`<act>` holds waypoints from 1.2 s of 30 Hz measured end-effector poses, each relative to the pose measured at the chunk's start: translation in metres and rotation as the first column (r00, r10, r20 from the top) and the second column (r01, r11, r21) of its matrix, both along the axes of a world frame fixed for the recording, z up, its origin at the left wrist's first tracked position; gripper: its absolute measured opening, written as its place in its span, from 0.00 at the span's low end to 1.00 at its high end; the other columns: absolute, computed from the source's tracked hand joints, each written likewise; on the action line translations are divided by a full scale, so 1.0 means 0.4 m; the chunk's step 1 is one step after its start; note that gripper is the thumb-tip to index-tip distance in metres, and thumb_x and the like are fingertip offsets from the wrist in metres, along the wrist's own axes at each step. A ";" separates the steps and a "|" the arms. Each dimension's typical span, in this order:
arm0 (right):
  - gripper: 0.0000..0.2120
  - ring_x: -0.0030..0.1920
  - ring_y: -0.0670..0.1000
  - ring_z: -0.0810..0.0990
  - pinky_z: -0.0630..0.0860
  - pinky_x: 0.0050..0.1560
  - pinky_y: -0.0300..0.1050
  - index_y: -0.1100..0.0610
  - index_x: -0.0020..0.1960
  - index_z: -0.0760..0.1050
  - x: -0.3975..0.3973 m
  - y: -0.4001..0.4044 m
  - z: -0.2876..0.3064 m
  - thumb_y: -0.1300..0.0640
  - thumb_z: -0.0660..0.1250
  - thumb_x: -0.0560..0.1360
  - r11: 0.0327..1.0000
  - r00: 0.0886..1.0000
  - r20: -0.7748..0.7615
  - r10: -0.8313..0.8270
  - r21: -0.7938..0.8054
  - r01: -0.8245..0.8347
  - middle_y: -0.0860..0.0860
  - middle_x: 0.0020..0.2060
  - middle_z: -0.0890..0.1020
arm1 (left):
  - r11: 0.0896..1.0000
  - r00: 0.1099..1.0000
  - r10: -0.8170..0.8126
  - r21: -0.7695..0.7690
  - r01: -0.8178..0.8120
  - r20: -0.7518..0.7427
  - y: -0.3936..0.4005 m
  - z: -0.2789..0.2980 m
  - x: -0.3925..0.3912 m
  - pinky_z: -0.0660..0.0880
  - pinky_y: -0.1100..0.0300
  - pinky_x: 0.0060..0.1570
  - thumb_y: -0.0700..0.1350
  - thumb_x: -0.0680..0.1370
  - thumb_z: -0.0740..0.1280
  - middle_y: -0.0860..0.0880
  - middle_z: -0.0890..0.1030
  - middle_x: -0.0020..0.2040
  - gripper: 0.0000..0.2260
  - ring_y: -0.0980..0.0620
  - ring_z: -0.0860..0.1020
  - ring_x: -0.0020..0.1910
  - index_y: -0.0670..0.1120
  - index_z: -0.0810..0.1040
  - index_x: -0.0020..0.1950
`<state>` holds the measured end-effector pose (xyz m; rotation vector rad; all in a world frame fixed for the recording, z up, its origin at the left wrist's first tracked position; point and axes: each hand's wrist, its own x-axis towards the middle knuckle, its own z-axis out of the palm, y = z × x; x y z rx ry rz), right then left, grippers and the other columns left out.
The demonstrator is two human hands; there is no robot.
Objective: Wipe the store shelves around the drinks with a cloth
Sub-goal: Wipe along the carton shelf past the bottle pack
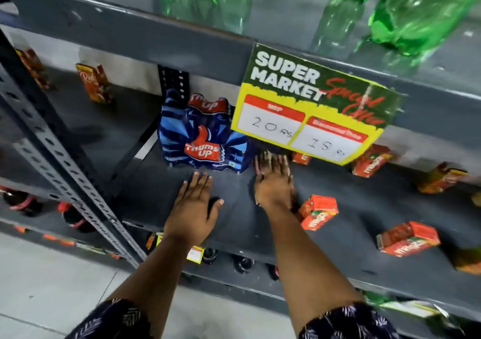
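1. Cloth: none shows for certain. If there is one, it lies hidden under the right hand (273, 182). A pale, blurred patch at the fingertips (270, 160) could be its edge, but I cannot tell.
2. The right fingers are spread and pressed palm-down on the shelf (234, 208). Whether they pin anything I cannot tell.
3. The left hand (194, 208) lies flat and released on the same shelf, holding nothing, thumb out to the side.
4. Judged from the pose, the step in hand is wiping the bare strip in front of the drinks. To do it well, keep the palm flat with even pressure, sweep toward the front lip, and steer beside the cartons so as not to knock them.
5. Just beyond the left fingertips stands a Thums Up multipack (203, 135) — glossy blue shrink-wrap, soft and crinkled.
6. Right of the right hand lie small Maaza cartons (318, 212), rectangular orange card, several tipped over.
7. The shelf is smooth, dark grey painted metal; its upright (65, 167) is a perforated angle bar.
8. A paper price sign (309, 107) hangs from the shelf above, where green plastic bottles (416, 13) stand — translucent and ribbed.
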<state>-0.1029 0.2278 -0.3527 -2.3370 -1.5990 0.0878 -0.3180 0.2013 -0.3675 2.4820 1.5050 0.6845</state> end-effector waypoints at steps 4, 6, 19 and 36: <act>0.31 0.76 0.57 0.49 0.53 0.75 0.54 0.50 0.74 0.57 -0.058 -0.131 -0.034 0.51 0.47 0.70 0.997 0.999 -0.027 0.017 0.077 -0.015 0.53 0.75 0.59 | 1.000 0.999 0.012 0.001 -0.012 -0.047 -0.003 0.002 0.002 0.44 0.53 0.73 0.61 0.77 0.46 0.43 0.60 0.75 0.32 0.50 0.50 0.75 0.41 0.59 0.74; 0.30 0.75 0.55 0.52 0.53 0.75 0.50 0.50 0.72 0.62 -0.094 -0.205 -0.013 0.52 0.49 0.70 0.992 0.997 -0.068 0.045 0.119 -0.037 0.52 0.74 0.63 | 1.000 0.997 0.014 -0.003 -0.014 -0.076 -0.004 0.004 0.003 0.44 0.53 0.72 0.61 0.77 0.45 0.43 0.60 0.75 0.33 0.49 0.50 0.75 0.40 0.58 0.74; 0.30 0.49 0.43 0.81 0.75 0.52 0.39 0.42 0.60 0.75 -0.086 -0.467 0.239 0.67 0.60 0.63 0.934 0.798 -0.485 0.357 0.174 -0.313 0.44 0.51 0.83 | 0.999 0.998 0.042 -0.024 -0.043 -0.036 -0.156 0.070 -0.022 0.47 0.50 0.72 0.59 0.77 0.42 0.44 0.64 0.73 0.32 0.48 0.54 0.74 0.42 0.63 0.72; 0.15 0.43 0.50 0.82 0.71 0.38 0.36 0.52 0.43 0.81 -0.137 -0.462 0.115 0.58 0.58 0.63 0.895 0.852 -0.331 0.406 -0.044 -0.444 0.51 0.41 0.86 | 0.992 0.972 -0.120 0.006 0.123 -0.200 -0.197 0.154 0.044 0.41 0.55 0.71 0.66 0.74 0.38 0.48 0.54 0.77 0.36 0.53 0.45 0.75 0.47 0.54 0.76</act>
